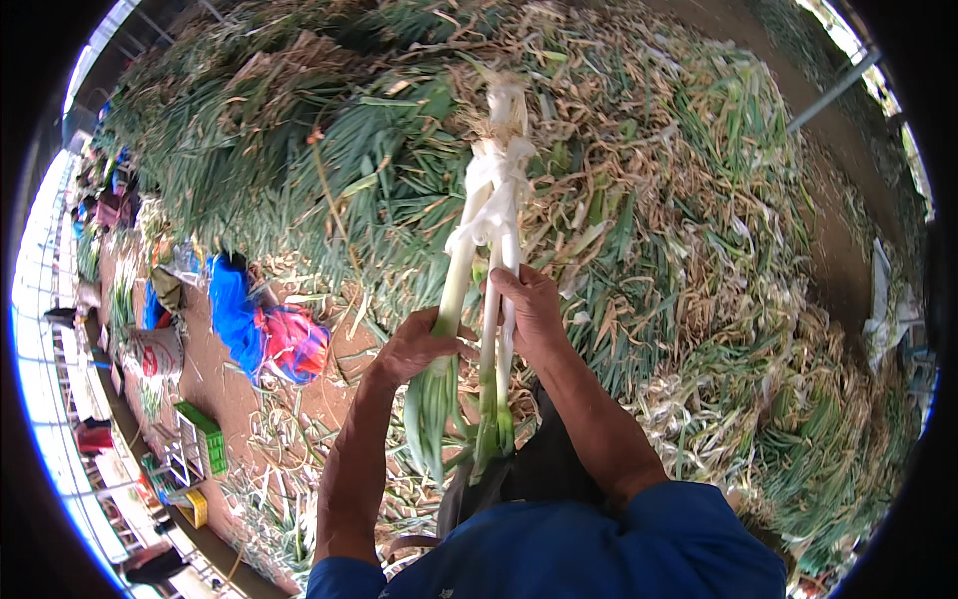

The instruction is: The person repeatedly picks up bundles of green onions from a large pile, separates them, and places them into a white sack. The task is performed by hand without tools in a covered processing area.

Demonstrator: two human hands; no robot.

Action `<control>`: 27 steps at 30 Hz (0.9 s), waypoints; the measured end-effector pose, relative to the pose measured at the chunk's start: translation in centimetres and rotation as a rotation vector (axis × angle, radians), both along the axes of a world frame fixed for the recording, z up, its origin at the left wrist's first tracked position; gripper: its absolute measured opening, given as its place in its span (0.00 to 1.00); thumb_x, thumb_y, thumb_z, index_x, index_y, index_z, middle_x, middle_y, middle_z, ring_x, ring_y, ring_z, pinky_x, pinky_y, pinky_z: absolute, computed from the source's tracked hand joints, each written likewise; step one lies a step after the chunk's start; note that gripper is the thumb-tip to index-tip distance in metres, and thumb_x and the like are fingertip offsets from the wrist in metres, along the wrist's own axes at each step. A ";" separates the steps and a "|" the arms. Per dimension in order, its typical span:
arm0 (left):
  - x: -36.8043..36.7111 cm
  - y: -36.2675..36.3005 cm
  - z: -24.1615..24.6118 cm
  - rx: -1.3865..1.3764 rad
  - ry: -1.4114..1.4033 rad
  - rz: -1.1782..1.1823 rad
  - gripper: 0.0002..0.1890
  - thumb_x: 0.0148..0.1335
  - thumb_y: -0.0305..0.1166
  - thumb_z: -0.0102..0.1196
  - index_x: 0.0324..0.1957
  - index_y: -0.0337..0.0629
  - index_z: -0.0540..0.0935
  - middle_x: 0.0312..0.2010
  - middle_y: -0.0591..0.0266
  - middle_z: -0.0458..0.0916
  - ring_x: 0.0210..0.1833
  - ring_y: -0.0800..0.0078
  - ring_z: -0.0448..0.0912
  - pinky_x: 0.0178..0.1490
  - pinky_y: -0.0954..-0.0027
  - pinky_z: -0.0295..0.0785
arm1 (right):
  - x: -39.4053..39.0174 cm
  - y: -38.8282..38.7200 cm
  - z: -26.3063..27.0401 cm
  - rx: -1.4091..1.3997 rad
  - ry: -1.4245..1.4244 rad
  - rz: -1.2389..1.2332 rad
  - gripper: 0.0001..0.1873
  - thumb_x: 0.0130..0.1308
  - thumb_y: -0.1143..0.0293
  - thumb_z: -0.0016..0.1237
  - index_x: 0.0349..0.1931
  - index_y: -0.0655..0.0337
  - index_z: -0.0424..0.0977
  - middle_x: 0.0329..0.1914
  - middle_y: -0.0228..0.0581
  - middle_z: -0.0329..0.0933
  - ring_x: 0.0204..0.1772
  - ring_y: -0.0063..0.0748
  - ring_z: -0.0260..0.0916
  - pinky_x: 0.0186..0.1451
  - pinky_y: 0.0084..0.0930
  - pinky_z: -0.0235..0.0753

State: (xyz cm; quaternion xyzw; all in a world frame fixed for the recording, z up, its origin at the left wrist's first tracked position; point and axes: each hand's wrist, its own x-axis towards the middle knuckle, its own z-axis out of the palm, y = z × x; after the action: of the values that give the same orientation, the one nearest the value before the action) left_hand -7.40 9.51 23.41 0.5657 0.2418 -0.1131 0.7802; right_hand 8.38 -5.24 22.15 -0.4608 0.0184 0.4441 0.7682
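Note:
Both hands hold long green onions, likely leeks or Welsh onions, in front of my body. My left hand (423,346) is closed around the thick stalk (458,288) on the left, its green leaves hanging below. My right hand (528,303) grips thinner white stalks (492,314) on the right, thumb across them. Loose white outer skins (494,195) are peeled and tangled around the upper shafts. The roots (495,129) point away from me, over the heap. Where the stalks meet beneath the skins is hidden.
A large heap of green onions and leaf waste (621,172) spreads ahead and right. To the left are blue and red cloth bundles (239,314), a white sack (159,353), a green crate (202,438) and a yellow crate (196,508) on bare soil. People sit at far left.

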 end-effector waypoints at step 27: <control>-29.6 2.1 8.3 0.649 0.052 0.236 0.22 0.54 0.28 0.61 0.53 0.36 0.80 0.34 0.60 0.84 0.38 0.70 0.81 0.43 0.63 0.77 | -5.8 4.5 10.9 -0.057 -0.842 -0.110 0.50 0.71 0.36 0.47 0.80 0.63 0.48 0.72 0.58 0.68 0.70 0.48 0.71 0.71 0.42 0.75</control>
State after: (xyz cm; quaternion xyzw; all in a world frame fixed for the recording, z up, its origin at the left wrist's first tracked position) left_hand -36.96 11.63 31.73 0.7493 0.3488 0.0463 0.5610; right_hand 2.59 -0.75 33.08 -0.6213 -0.2602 0.1750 0.7181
